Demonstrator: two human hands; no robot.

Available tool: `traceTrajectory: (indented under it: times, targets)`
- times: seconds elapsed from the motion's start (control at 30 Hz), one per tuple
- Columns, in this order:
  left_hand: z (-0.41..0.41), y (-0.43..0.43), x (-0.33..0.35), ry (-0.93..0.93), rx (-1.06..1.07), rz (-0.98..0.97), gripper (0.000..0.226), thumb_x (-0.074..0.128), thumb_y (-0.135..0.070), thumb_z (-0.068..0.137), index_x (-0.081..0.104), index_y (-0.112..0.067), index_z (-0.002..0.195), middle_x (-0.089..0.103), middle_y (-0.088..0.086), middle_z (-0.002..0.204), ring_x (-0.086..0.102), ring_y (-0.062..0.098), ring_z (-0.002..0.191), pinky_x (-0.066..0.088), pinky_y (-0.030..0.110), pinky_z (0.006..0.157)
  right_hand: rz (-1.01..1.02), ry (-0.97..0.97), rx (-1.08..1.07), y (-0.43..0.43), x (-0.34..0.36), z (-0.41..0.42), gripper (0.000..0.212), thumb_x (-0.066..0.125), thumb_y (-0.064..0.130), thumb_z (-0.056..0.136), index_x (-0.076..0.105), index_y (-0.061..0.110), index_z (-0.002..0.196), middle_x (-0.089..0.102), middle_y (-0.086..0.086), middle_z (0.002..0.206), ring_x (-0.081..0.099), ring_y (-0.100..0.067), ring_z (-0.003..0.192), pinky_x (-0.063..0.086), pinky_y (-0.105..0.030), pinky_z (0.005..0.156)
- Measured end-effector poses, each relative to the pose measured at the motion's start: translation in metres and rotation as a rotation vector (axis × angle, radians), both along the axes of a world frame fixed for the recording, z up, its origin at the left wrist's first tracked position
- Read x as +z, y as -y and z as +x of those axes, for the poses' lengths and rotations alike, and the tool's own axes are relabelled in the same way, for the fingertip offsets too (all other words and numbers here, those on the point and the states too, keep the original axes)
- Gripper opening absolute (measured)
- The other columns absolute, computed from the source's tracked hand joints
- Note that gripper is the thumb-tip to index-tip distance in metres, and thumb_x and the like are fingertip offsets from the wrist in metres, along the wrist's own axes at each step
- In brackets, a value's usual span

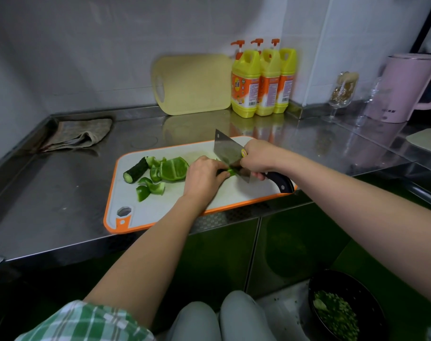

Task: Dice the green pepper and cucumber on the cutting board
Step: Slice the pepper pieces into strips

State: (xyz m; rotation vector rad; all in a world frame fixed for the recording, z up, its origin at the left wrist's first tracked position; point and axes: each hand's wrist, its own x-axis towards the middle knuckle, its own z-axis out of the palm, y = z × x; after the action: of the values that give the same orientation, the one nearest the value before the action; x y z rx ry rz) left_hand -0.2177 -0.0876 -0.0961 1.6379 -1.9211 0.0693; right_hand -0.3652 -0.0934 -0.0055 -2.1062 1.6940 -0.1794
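Dark cucumber stub (135, 173) at the left of the orange-rimmed cutting board (160, 210), glossy green pepper pieces (173, 169) beside it, left hand (204, 175) curled over a mostly hidden pepper strip (231, 172), cleaver (228, 149) edge on it, right hand (257, 156) gripping its handle.

Single view, head-worn and wide-angle. It looks forward and steeply down from above the person's knees (222, 316), facing the steel bench (61, 193) and the tiled wall (86, 45) behind it. The forearms enter from the bottom and right edges and run away from the lens. The left hand (204, 175) and right hand (256, 156) meet at arm's length over the cutting board (234, 191), with the cleaver (228, 151) and a green pepper strip (231, 171) near frame centre. The bench front runs tilted, lower at left. Far limit: yellow bottles (263, 80) at the wall. Near limit: a dark bowl (332, 274) on the floor, lower right.
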Motion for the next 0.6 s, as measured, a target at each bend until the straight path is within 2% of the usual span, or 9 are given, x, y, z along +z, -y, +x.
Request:
traceTrajectory:
  times: [0.2, 0.37, 0.47, 0.57, 0.6]
  targets:
    - [0.0, 0.0, 0.001, 0.006, -0.012, -0.005, 0.024, 0.067, -0.037, 0.087, 0.075, -0.025, 0.106, 0.071, 0.01, 0.091, 0.057, 0.028, 0.093, 0.045, 0.037, 0.074, 0.002, 0.014, -0.018, 0.005, -0.008, 0.006, 0.023, 0.041, 0.001, 0.09, 0.052, 0.002, 0.07, 0.054, -0.012, 0.054, 0.047, -0.019, 0.038, 0.033, -0.013, 0.032]
    - [-0.002, -0.001, 0.002, 0.049, -0.044, -0.002, 0.024, 0.066, -0.033, 0.087, 0.075, -0.023, 0.107, 0.072, 0.011, 0.09, 0.057, 0.03, 0.091, 0.042, 0.037, 0.072, -0.021, -0.003, -0.03, 0.011, -0.018, 0.011, 0.019, 0.046, 0.003, 0.088, 0.057, 0.001, 0.073, 0.061, -0.014, 0.062, 0.052, -0.02, 0.041, 0.041, -0.022, 0.043]
    - [-0.001, 0.0, 0.005, 0.053, -0.092, 0.024, 0.026, 0.067, -0.029, 0.088, 0.074, -0.019, 0.111, 0.074, 0.01, 0.099, 0.061, 0.03, 0.094, 0.043, 0.036, 0.078, -0.028, 0.017, -0.047, 0.016, -0.017, 0.002, 0.019, 0.044, 0.003, 0.089, 0.056, 0.002, 0.075, 0.059, -0.013, 0.059, 0.052, -0.02, 0.041, 0.044, -0.024, 0.045]
    - [-0.005, 0.004, 0.009, 0.045, -0.122, 0.037, 0.025, 0.067, -0.022, 0.088, 0.074, -0.013, 0.111, 0.073, 0.007, 0.109, 0.063, 0.028, 0.102, 0.042, 0.033, 0.086, -0.048, 0.02, -0.109, 0.021, -0.015, -0.016, 0.019, 0.04, 0.001, 0.088, 0.054, 0.001, 0.076, 0.062, -0.013, 0.062, 0.056, -0.019, 0.047, 0.052, -0.031, 0.058]
    - [-0.007, 0.006, 0.01, 0.04, -0.12, 0.037, 0.025, 0.067, -0.021, 0.088, 0.074, -0.013, 0.111, 0.072, 0.006, 0.11, 0.063, 0.027, 0.103, 0.041, 0.032, 0.087, -0.052, 0.036, -0.122, 0.023, -0.015, -0.022, 0.02, 0.039, 0.001, 0.088, 0.054, 0.001, 0.076, 0.062, -0.014, 0.062, 0.056, -0.019, 0.047, 0.052, -0.031, 0.058]
